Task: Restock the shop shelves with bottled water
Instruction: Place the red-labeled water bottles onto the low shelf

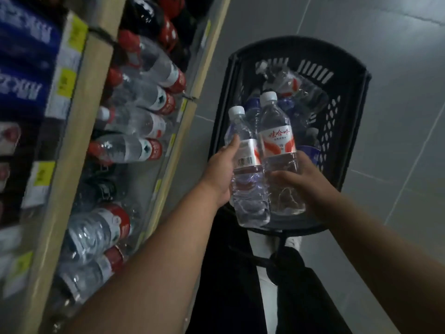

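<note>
The shelf [199,78] of bottles lies left of your left hand [220,172], which grips one water bottle [249,196]. Your right hand [301,177] grips a second bottle [277,141], touching the first, above the basket [346,131]. You seem mid-transfer; next, swing both left into a gap.

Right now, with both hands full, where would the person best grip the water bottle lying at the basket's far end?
Probably round its labelled middle, from above. The water bottle lies on its side atop the others in the black basket, white cap toward the far-left corner, so its barrel faces up while the basket walls block a sideways reach.
</note>
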Motion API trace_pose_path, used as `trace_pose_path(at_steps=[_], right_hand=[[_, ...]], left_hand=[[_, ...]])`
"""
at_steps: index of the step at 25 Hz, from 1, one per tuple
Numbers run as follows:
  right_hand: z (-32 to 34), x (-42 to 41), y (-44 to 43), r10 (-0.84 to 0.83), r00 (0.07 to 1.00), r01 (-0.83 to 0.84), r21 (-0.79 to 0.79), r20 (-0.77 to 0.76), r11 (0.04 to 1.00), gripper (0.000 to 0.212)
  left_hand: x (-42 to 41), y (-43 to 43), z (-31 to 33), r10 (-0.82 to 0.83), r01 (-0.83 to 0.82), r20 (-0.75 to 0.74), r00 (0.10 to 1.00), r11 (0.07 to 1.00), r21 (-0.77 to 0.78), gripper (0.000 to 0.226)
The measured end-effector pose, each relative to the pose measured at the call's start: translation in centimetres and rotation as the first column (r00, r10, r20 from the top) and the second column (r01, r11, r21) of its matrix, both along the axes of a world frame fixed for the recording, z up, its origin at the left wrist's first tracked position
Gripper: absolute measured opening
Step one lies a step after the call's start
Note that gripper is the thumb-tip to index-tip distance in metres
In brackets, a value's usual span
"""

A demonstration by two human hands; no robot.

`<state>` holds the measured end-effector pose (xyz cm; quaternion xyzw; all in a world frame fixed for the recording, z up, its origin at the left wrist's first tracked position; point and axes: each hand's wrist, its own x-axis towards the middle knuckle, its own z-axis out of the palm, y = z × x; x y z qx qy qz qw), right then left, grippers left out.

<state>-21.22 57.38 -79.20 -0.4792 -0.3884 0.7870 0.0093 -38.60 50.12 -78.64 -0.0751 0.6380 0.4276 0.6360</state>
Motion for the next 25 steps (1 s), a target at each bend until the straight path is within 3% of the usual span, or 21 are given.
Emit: trace_pose_path(at_steps=[4,7,9,14,17,21,25], right_hand=[[1.9,0.7,-2.8,0.134,0.991,-0.133,0.026,-0.017,0.991,0.062],[3.6,-0.4,-6.3,0.212,0.975,-0.212,0.016,-0.066,0.977,0.050],[4.6,-1.6,-9.3,0.266,0.957,-0.267,0.008,-0.114,0.964,0.044],[5.6,-6.0,-18.6,0.403,0.903,-0.405,0.019,-0.150,0.914,0.046],[6.0,-8.3,-25.1,0.522,0.825,-0.524,0.050,-0.216,0.850,0.029],[7.5,-9.6,-35.1,0.650,0.731,-0.639,0.126,-0.207,0.759,0.038],[9.5,-9.9,-44.9,0.695,0.643,-0.668,0.209,-0.321,0.714,0.033]], left_hand=[[2.9,-6.6,1.1,0.191,-0.193,0.036,0.981,0.981,0.036,0.062],[3.7,-11.8,3.1,0.288,-0.284,-0.068,0.955,0.957,0.066,0.046],[3.7,-15.5,4.2,0.362,-0.357,-0.137,0.922,0.932,0.064,0.047],[2.8,-27.0,5.2,0.543,-0.544,-0.195,0.817,0.837,0.051,0.026],[2.4,-34.4,6.2,0.651,-0.653,-0.227,0.724,0.754,0.080,0.022],[2.8,-44.5,8.0,0.760,-0.750,-0.307,0.573,0.637,0.177,0.008],[3.7,-54.6,10.2,0.769,-0.772,-0.379,0.515,0.609,0.185,0.026]])
